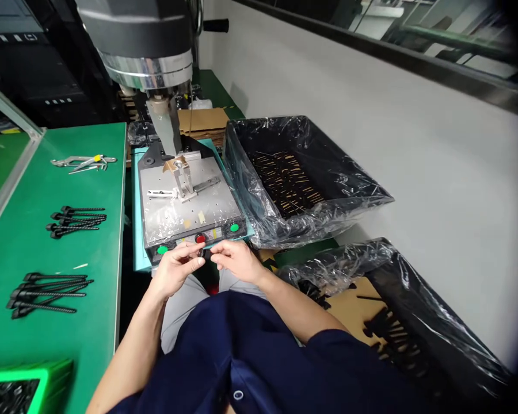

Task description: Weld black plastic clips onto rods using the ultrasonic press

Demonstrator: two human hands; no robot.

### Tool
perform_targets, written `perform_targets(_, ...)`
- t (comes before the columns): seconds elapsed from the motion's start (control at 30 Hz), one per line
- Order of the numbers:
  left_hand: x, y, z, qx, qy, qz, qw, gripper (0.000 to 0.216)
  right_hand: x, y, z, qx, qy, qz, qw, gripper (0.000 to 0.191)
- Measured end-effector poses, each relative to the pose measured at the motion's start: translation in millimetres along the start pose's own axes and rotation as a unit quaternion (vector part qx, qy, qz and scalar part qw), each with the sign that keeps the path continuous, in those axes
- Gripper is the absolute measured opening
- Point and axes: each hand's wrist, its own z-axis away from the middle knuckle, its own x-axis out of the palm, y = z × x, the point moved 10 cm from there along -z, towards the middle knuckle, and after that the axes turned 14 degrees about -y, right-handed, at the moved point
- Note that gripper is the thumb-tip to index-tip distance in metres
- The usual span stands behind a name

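Just in front of the machine's base, my left hand (175,269) and my right hand (240,262) meet over my lap. Both are closed in a fingertip pinch on a small black part (206,253), mostly covered by the fingers, so its exact kind does not show. Right behind my hands are a red button (201,238) and two green buttons, on the front of the metal base plate (164,215). A small metal fixture (183,178) stands on that plate, under the press head's metal horn (164,123).
Black ribbed rods with wide heads (47,293) lie in two groups on the green table (95,339), near pliers (84,161) and a bright green bin (47,379). On my right stand a plastic-lined black tray (349,172) of thin pieces and a lower lined tray (440,310) of black parts.
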Motion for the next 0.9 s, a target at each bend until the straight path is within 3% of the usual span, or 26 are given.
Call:
perform_targets(0.13, -7, -9, 1, -0.028, 0.004, 0.000, 1.000, 0.037, 6, 15, -8, 0.025, -0.040, -0.083, 0.995, 0.027)
perform_targets(0.27, -5, -20, -8, -0.049, -0.020, 0.060, 0.997, 0.037, 16, 26, -13, 0.043, -0.080, -0.222, 0.971, 0.038)
perform_targets(0.47, 8, -27, -19, -0.053, -0.064, 0.143, 0.986, 0.034, 42, 33, -7, 0.094, -0.176, -0.449, 0.871, 0.044)
perform_targets(0.57, 7, -33, -21, -0.063, -0.055, 0.156, 0.984, 0.032, 46, 36, -7, 0.094, -0.181, -0.498, 0.843, 0.044)
perform_targets(0.67, 4, -36, -24, -0.065, -0.042, 0.153, 0.985, 0.032, 42, 38, -12, 0.070, -0.154, -0.495, 0.852, 0.044)
perform_targets(0.77, 2, -33, -28, -0.052, -0.027, 0.126, 0.990, 0.037, 27, 33, -22, 0.013, -0.103, -0.439, 0.892, 0.043)
perform_targets(0.9, 1, -20, -29, -0.011, 0.008, 0.097, 0.995, 0.065, 4, 19, -35, -0.052, -0.051, -0.347, 0.935, 0.047)
